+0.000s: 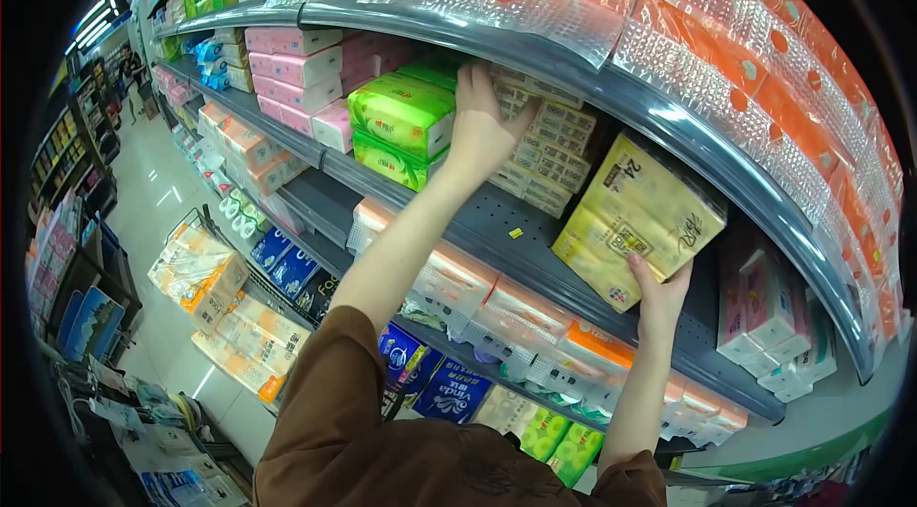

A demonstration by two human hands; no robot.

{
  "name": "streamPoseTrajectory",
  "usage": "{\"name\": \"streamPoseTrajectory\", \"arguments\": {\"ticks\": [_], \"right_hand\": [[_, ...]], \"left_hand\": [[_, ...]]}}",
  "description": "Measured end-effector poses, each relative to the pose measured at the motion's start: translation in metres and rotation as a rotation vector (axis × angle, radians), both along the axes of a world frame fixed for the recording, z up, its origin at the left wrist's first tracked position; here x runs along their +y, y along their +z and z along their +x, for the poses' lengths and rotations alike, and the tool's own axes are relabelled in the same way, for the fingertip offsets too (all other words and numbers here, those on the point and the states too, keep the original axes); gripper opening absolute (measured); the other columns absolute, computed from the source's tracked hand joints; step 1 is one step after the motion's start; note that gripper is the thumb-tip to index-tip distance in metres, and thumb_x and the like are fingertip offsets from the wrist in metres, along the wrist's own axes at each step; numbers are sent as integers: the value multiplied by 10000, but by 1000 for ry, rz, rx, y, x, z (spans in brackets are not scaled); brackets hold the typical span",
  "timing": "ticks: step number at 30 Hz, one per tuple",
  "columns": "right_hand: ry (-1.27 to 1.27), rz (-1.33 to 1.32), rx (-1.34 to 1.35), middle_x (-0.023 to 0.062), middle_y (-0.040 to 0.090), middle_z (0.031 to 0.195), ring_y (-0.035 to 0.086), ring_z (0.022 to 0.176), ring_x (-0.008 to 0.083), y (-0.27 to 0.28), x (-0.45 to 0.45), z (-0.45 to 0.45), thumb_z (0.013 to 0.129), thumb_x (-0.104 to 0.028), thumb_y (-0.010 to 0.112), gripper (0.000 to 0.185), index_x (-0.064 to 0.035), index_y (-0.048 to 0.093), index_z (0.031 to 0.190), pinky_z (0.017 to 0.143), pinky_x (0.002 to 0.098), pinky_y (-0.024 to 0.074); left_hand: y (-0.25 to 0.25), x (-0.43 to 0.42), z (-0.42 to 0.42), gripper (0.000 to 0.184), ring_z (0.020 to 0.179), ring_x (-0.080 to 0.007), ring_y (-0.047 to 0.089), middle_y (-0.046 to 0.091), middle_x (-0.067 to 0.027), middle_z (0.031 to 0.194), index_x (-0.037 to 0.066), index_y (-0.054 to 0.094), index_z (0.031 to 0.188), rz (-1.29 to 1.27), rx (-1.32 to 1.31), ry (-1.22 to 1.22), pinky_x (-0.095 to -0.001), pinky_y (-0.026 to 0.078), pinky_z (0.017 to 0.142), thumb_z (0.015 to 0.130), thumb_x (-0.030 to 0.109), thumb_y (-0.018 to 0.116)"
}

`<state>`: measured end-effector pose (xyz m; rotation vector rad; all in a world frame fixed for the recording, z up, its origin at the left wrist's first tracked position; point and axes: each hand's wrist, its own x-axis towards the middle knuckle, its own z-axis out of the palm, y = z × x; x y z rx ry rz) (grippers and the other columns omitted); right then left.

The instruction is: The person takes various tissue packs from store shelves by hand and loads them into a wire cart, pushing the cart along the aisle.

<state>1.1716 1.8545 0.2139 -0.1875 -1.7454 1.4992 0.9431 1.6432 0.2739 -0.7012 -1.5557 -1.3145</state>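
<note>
My right hand (661, 295) grips the lower edge of a yellow pack of tissues (642, 221), thumb on its printed front. The pack is marked "24" and stands tilted at the shelf's front. My left hand (485, 125) reaches up into the same shelf, fingers stretched and thumb apart. It is between the green tissue packs (401, 116) and a stack of pale yellow tissue packs (549, 149); its fingertips are partly in shadow, so whether they touch either is unclear.
Pink tissue packs (294, 68) sit farther left on this shelf. Plastic-wrapped orange packs (745, 68) line the shelf above, whose curved edge overhangs my hands. Orange-and-white packs (458, 268) fill the shelf below. A cart (277, 292) with large tissue bundles (253, 345) stands in the aisle.
</note>
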Motion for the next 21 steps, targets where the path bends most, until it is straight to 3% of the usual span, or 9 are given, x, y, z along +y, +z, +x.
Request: {"name": "streamPoseTrajectory", "arguments": {"ticks": [3, 7, 10, 14, 17, 18, 21], "right_hand": [[-58, -26, 41, 157, 548, 1271, 578, 1147, 230, -4, 9, 8, 771, -42, 805, 746, 33, 380, 1379, 970, 338, 481], [-93, -39, 88, 155, 538, 1294, 570, 1159, 229, -7, 19, 21, 794, -49, 791, 735, 32, 372, 1392, 981, 336, 473], [-80, -133, 144, 160, 536, 1296, 571, 1161, 240, -9, 26, 27, 823, -60, 769, 704, 30, 373, 1399, 981, 345, 476], [-20, -314, 222, 136, 579, 1282, 603, 1145, 247, -1, 39, 27, 943, -169, 655, 520, 2, 422, 1376, 974, 387, 499], [207, -691, 223, 143, 570, 1330, 597, 1184, 277, 16, 46, 36, 1001, -290, 554, 497, -5, 425, 1387, 990, 413, 504], [258, -696, 236, 160, 566, 1348, 592, 1199, 295, 15, 54, 38, 1018, -335, 488, 493, -11, 443, 1387, 1004, 424, 499], [433, -790, 171, 172, 612, 1282, 640, 1116, 299, 18, 65, 55, 993, -301, 505, 461, -7, 493, 1348, 954, 420, 533]], "left_hand": [[15, 6, -23, 809, 1194, -404, 457, 489, -235, 1283, -8, 492, 1274, -97, 35, 234, -478, 401, 1000, 672, 389, 859], [28, 15, -53, 934, 1260, -415, 405, 405, -232, 1405, 61, 481, 1332, -264, -59, -149, -486, 373, 1051, 590, 449, 896], [31, 17, -43, 967, 1284, -407, 402, 397, -214, 1433, 83, 469, 1361, -306, -79, -157, -485, 379, 1064, 576, 443, 906], [25, 18, -30, 752, 1154, -337, 558, 564, -132, 1266, 113, 588, 1217, -294, -11, -62, -442, 464, 980, 579, 342, 916], [26, 14, -29, 682, 1121, -329, 595, 605, -124, 1222, 119, 623, 1175, -298, -119, -68, -432, 499, 940, 589, 311, 914], [26, 13, -28, 698, 1133, -339, 587, 591, -136, 1238, 113, 611, 1190, -312, -176, -61, -437, 499, 942, 593, 316, 911], [31, 10, 6, 812, 1181, -416, 540, 453, -211, 1379, 97, 514, 1320, -342, -230, -79, -442, 503, 976, 623, 303, 876]]}}
